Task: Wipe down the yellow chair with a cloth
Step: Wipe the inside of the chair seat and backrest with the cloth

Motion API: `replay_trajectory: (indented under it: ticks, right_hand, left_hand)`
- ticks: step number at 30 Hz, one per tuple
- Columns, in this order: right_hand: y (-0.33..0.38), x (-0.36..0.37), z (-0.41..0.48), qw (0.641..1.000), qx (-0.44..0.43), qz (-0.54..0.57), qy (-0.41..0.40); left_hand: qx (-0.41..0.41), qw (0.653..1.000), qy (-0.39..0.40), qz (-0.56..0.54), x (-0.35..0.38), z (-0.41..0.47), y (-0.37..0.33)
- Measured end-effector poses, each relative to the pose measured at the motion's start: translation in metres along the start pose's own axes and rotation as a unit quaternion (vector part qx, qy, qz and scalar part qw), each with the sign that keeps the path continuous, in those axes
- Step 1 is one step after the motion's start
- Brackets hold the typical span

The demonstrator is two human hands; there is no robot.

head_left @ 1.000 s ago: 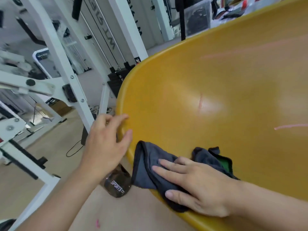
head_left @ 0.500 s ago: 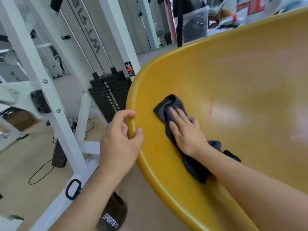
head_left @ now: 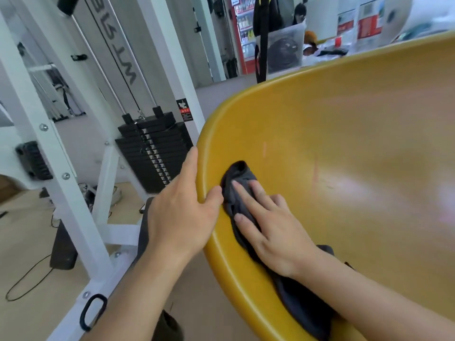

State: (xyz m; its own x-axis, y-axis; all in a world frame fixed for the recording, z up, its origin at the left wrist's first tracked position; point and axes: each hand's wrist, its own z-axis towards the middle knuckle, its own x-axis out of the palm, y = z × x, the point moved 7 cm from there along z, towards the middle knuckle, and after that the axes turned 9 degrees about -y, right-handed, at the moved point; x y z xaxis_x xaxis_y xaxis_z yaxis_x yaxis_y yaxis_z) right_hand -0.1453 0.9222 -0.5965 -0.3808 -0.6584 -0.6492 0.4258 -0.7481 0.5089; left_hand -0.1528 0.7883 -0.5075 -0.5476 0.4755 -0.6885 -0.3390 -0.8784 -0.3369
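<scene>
**Wiping along the rim.** The yellow moulded plastic chair [head_left: 344, 156] fills the right of the view, its curved inner face turned toward the camera. The crumpled dark grey cloth [head_left: 237, 173] lies on that face just inside the left rim. The right hand [head_left: 273, 227] lies flat on the cloth, fingers [head_left: 246, 200] straight and slightly spread, pressing rather than gripping. Part of the cloth trails beneath the wrist toward the lower rim. The left hand [head_left: 182, 212] grips the left rim, thumb hooked onto the inner face beside the cloth and the other fingers mostly hidden behind the shell.

The step in hand is judged to be wiping the band along this rim. To do it well:
- The palm carries even pressure, so the cloth travels with the hand.
- Strokes overlap and follow the curve.
- The left hand braces the shell against the push.

The faint pinkish streaks [head_left: 315, 172] farther in appear unwiped. Beyond the rim stand a black weight stack [head_left: 152, 153] and a white steel frame [head_left: 61, 183].
</scene>
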Motion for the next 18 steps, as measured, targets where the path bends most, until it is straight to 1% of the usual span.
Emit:
replay_trajectory:
  ticks: [1,3,5,6,7,8,9,10,12,13,14,16,18]
  right_hand:
    - [-0.012,0.004,0.017,0.999,0.027,-0.006,-0.024]
    - [-0.043,0.007,0.051,0.99,0.128,-0.014,-0.05]
    - [-0.068,0.006,0.071,0.973,0.224,-0.004,-0.06]
    - [-0.067,0.006,0.07,0.969,0.238,0.009,-0.061]
    - [-0.058,0.006,0.062,0.974,0.219,0.015,-0.06]
    - [-0.041,0.004,0.046,0.983,0.172,0.016,-0.053]
    - [-0.018,0.0,0.023,0.993,0.111,0.018,-0.028]
    - [0.005,-0.005,-0.001,0.998,0.063,0.026,0.017]
    - [0.033,-0.012,-0.037,0.995,0.018,0.027,0.092]
    - [0.035,-0.013,-0.04,0.994,0.002,0.016,0.107]
    - [0.031,-0.012,-0.033,0.995,0.002,0.008,0.101]
    - [0.012,-0.004,-0.002,0.999,0.006,-0.019,0.047]
    - [-0.027,0.006,0.04,0.997,0.057,-0.049,0.008]
  left_hand:
    - [-0.003,1.0,0.005,-0.01,-0.002,-0.004,0.001]
    - [-0.003,1.0,0.015,-0.017,-0.008,-0.011,0.001]
    - [0.007,1.0,0.019,0.009,-0.014,-0.014,-0.003]
    - [0.017,0.999,0.018,0.028,-0.017,-0.015,-0.005]
    - [0.029,0.998,0.02,0.052,-0.02,-0.012,-0.008]
    - [0.042,0.996,0.024,0.078,-0.022,-0.006,-0.01]
    - [0.052,0.993,0.028,0.099,-0.023,0.005,-0.011]
    - [0.056,0.992,0.029,0.111,-0.021,0.019,-0.011]
    - [0.051,0.99,0.03,0.128,-0.012,0.055,-0.013]
    - [0.056,0.987,0.032,0.146,-0.006,0.07,-0.016]
    - [0.068,0.984,0.028,0.164,-0.001,0.081,-0.019]
    - [0.087,0.978,0.021,0.187,0.004,0.087,-0.023]
    - [0.074,0.982,0.039,0.172,0.005,0.081,-0.017]
